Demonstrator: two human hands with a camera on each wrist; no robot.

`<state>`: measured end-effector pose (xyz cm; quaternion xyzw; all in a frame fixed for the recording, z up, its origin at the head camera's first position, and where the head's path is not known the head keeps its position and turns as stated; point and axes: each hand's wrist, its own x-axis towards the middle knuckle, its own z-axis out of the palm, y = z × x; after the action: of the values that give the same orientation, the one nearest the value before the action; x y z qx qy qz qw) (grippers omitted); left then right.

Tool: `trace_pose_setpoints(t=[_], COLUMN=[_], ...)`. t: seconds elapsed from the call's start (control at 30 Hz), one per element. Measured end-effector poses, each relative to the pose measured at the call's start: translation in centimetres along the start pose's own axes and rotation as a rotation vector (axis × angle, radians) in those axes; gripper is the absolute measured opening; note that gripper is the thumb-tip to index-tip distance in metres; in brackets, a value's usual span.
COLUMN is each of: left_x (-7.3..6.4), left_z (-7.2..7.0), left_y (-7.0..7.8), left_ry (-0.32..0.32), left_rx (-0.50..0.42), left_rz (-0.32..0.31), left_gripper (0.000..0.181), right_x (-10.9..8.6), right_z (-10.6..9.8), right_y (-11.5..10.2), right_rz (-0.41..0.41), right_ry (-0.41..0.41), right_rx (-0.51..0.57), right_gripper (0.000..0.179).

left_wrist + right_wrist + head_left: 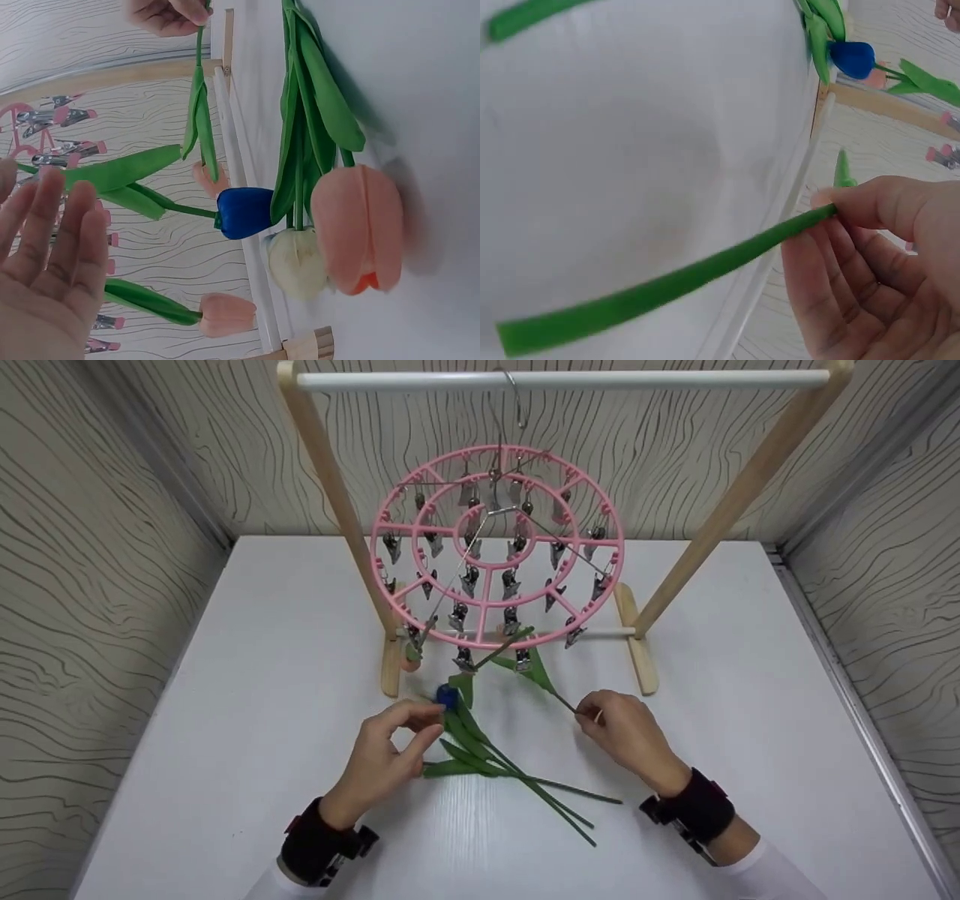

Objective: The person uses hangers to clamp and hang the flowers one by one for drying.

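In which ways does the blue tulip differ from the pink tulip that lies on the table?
The blue tulip hangs bloom-down from the round hanger; the pink tulip lies on the table. The blue bloom is deep-coloured, while the pink one is pale. Both have green stems and leaves.

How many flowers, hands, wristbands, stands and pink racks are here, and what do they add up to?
Flowers on the table: 3, counted by stem ends
Flower in right hand: 1
Blue flower off the table: 1
Pink flower off the table: 1
Hands, left hand included: 2
Wristbands: 2
Wooden stand: 1
Pink rack: 1
Total: 12
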<state>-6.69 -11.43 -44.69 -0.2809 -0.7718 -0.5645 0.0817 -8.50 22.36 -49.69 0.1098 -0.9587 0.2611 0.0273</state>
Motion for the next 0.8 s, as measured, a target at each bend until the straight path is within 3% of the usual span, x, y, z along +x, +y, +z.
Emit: trace_pose_setpoints(t=[0.13, 0.23, 0.47, 0.57, 0.8], left_x=[-0.6, -1.3, -2.0, -2.0, -0.8], left_z=[1.2, 2.1, 3.8, 4.4, 5.6], left_y=[-1.7, -2.9, -2.7, -2.5, -1.8], left_ry=[-0.038, -0.076, -0.156, -0.161, -0.196], left_rx=[0.023, 0.025, 0.088, 0.128, 0.157], left_rz=[0.025, 0.008, -0.002, 0.032, 0.181], left_gripper=[0.023, 0.022, 0.021, 0.021, 0.028], right_x=[-0.5, -0.9, -2.2, -2.7, -3.6], right_z=[-1.1, -1.9, -4.0, -5.2, -7.1], right_y=[0.5, 0.8, 1.0, 0.6, -1.0], right_rz=[-0.057, -0.114, -0.213, -0.258, -0.378], right_ry=[0.014, 0.009, -0.011, -0.022, -0.031], right_rx=[-0.064, -0.134, -0.273, -0.308, -0.332], right_gripper=[0.008, 0.009, 0.01, 0.012, 0.014])
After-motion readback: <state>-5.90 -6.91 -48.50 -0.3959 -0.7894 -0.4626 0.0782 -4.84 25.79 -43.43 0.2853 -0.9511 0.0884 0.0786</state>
